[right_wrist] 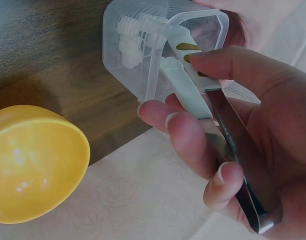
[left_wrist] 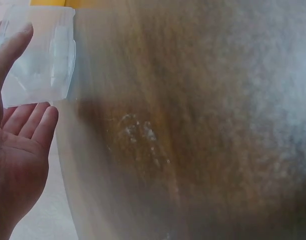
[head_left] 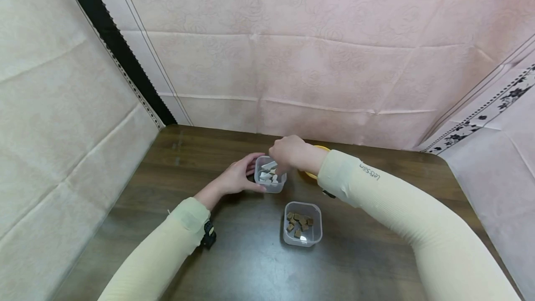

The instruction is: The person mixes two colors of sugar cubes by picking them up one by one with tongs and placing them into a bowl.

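Note:
A small clear plastic container (head_left: 273, 188) with white pieces (head_left: 267, 176) in it stands toward the back of the table. My left hand (head_left: 237, 178) holds its left side, thumb along the near wall and fingers at the far side. My right hand (head_left: 292, 152) reaches over the container's right side from above. In the right wrist view it grips metal tongs (right_wrist: 185, 92) with white slotted ends, which reach into the container's opening. White pieces show blurrily through the wall there; whether the tongs pinch one I cannot tell.
A second clear container (head_left: 303, 242) with several brown cubes (head_left: 297, 219) stands nearer on the wooden table (head_left: 234, 259). Beside the right wrist is a yellow bowl (right_wrist: 38, 170), mostly hidden by the arm in the head view. Pale cloth (head_left: 292, 68) hangs behind the table.

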`<state>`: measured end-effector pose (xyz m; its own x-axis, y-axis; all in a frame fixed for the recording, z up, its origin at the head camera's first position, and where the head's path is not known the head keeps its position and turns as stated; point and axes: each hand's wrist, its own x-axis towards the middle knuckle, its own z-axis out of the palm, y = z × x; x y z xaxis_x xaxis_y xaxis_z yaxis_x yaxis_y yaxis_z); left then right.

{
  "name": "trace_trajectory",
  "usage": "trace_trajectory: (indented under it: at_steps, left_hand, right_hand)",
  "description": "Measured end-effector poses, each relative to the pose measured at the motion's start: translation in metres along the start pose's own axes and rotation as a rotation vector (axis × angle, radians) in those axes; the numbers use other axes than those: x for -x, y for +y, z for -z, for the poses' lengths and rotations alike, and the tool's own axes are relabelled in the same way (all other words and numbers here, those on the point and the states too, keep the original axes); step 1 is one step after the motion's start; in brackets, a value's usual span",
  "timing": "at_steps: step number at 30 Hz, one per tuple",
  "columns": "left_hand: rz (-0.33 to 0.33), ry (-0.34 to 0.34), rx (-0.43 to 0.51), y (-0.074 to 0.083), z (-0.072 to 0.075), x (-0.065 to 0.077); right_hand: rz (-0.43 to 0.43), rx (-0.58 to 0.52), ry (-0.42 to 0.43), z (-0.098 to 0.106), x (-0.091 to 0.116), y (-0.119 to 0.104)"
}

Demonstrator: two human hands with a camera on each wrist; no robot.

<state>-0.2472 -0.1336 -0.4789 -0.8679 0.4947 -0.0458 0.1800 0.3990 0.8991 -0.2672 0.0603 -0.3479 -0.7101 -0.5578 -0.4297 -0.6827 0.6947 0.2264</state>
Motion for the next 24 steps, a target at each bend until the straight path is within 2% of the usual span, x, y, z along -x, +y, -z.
trace_trajectory:
  at_steps: [9,24]
  left_hand:
    - [-0.019,0.011,-0.002,0.0013,0.001,0.0016]
    - [-0.006,0.032,-0.036,0.0,0.0014,0.0018]
  right_hand:
    - [-0.009,0.012,0.002,-0.0004,-0.0011,-0.0012]
    - [-0.017,-0.02,0.034,-0.0016,-0.0015,-0.0039]
